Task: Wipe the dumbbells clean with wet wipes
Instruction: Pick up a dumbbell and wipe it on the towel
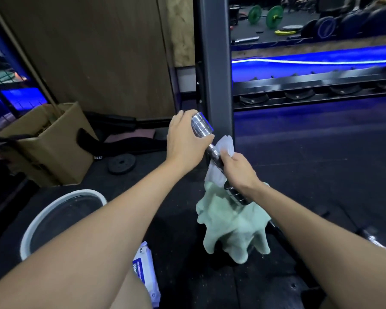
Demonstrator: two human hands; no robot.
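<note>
A chrome dumbbell [202,127] is held up in the air at the middle of the head view, tilted from upper left to lower right. My left hand [185,139] grips its upper head. My right hand [239,169] is closed around the knurled handle with a white wet wipe [226,144] wrapped under the fingers. The dumbbell's lower head [235,195] shows just below my right wrist. A pale green cloth [230,228] hangs beneath it, draped over something hidden. A blue and white pack of wet wipes [145,268] lies on the floor by my knee.
A white round basin [35,228] sits at the lower left. A cardboard box [51,143] stands behind it, with a small black weight plate [122,163] on the floor nearby. A grey upright post [214,63] and a dumbbell rack [310,88] are ahead.
</note>
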